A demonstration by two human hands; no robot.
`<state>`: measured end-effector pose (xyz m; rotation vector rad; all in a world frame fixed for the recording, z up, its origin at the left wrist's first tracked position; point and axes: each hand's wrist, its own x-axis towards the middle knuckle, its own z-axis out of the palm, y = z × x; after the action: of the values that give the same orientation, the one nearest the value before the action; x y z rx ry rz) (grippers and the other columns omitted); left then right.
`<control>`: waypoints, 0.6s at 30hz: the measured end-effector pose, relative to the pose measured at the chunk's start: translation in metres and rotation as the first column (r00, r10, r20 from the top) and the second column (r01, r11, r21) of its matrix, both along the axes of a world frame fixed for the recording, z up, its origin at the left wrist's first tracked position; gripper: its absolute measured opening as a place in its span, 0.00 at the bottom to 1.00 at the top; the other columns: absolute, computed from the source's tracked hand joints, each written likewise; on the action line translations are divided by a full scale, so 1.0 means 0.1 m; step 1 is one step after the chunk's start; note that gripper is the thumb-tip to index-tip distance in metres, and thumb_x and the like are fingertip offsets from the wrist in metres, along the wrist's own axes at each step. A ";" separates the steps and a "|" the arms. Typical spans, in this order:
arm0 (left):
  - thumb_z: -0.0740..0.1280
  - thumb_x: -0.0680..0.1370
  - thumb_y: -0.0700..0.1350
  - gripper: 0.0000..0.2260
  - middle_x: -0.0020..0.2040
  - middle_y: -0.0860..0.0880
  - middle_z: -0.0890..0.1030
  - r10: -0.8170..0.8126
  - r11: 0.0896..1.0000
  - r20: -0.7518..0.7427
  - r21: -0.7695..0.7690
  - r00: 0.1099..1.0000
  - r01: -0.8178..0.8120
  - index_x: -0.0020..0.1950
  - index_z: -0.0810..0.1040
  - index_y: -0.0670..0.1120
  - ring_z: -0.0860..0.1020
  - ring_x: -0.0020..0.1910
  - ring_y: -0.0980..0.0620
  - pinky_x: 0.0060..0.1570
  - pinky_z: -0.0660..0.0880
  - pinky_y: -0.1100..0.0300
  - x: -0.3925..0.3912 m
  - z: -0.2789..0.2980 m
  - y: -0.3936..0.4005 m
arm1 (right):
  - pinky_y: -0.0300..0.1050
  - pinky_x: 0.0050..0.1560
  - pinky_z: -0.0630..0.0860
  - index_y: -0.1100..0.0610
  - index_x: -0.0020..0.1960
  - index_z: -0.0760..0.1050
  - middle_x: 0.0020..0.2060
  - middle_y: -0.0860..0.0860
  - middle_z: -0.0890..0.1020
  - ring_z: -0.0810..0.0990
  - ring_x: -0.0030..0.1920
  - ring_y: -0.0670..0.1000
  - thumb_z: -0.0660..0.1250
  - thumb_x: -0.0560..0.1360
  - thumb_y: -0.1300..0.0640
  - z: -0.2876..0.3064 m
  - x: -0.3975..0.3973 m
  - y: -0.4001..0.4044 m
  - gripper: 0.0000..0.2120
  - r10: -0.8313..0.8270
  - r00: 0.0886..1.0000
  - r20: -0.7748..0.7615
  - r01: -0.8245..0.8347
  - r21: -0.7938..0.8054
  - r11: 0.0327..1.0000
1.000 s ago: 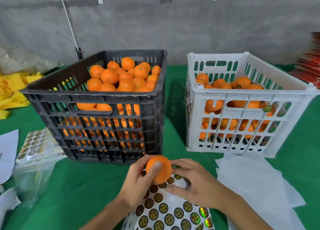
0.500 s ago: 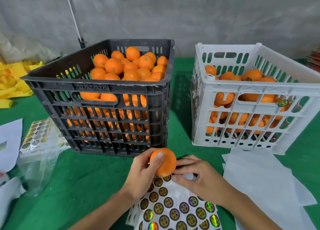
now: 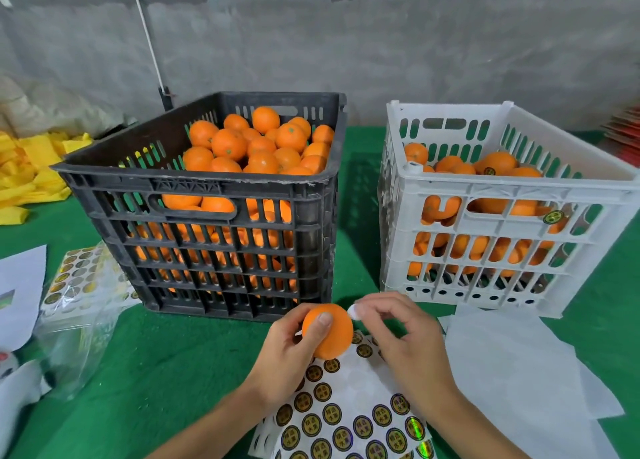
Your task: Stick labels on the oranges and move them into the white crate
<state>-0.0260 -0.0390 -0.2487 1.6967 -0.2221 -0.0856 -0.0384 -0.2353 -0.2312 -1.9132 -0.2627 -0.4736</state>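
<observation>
My left hand (image 3: 287, 358) grips an orange (image 3: 330, 334) just above the label sheet (image 3: 349, 420), thumb across its front. My right hand (image 3: 405, 341) pinches a round label (image 3: 354, 311), white back showing, right beside the orange's upper right edge. The sheet lies on the green table in front of me, with several round gold-and-black labels on it. A black crate (image 3: 207, 223) full of oranges stands at the back left. The white crate (image 3: 502, 188) at the back right holds several oranges, some labelled.
White backing papers (image 3: 512, 372) lie at the right in front of the white crate. A clear bag with more label sheets (image 3: 83, 285) and white papers (image 3: 20, 292) are at the left. Yellow cloths (image 3: 31, 167) are heaped at the far left.
My right hand has lifted off the label sheet with a peeled label and brought it up to the orange. The left hand has kept the orange in place.
</observation>
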 end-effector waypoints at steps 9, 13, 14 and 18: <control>0.59 0.78 0.73 0.25 0.44 0.49 0.85 -0.024 1.000 -0.062 -0.020 0.998 0.023 0.55 0.85 0.57 0.83 0.43 0.46 0.44 0.80 0.55 0.06 0.07 -0.01 | 0.43 0.70 0.73 0.54 0.72 0.75 0.70 0.43 0.76 0.75 0.69 0.45 0.65 0.79 0.35 -0.11 -0.05 0.00 0.29 0.148 0.945 0.290 0.060 -0.602 0.796; 0.62 0.79 0.72 0.27 0.40 0.43 0.84 -0.043 0.999 -0.065 0.009 0.997 0.044 0.48 0.86 0.49 0.81 0.38 0.48 0.43 0.79 0.58 0.04 0.22 -0.07 | 0.45 0.70 0.74 0.54 0.78 0.68 0.76 0.45 0.69 0.72 0.72 0.46 0.68 0.77 0.37 -0.11 -0.04 0.02 0.35 0.116 0.952 0.285 0.105 -0.655 0.749; 0.63 0.80 0.70 0.26 0.42 0.44 0.85 -0.058 0.998 -0.043 0.010 0.997 0.058 0.50 0.86 0.50 0.83 0.41 0.47 0.47 0.80 0.56 0.03 0.28 -0.09 | 0.45 0.69 0.75 0.54 0.77 0.68 0.76 0.45 0.69 0.72 0.72 0.46 0.70 0.76 0.38 -0.07 -0.04 0.00 0.35 0.103 0.945 0.310 0.126 -0.637 0.760; 0.64 0.84 0.60 0.23 0.67 0.47 0.82 -0.265 0.960 -0.018 -0.094 0.964 0.262 0.76 0.74 0.51 0.80 0.67 0.48 0.70 0.75 0.50 0.01 0.74 -0.22 | 0.44 0.73 0.70 0.57 0.77 0.68 0.77 0.49 0.69 0.71 0.74 0.48 0.71 0.78 0.43 0.21 0.01 -0.20 0.33 0.039 0.852 0.522 0.274 -0.507 0.817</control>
<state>-0.0253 -0.0613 -0.1750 1.5667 -0.4231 -0.2958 -0.0378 -0.2556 -0.2098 -2.3640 -0.6996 -1.1030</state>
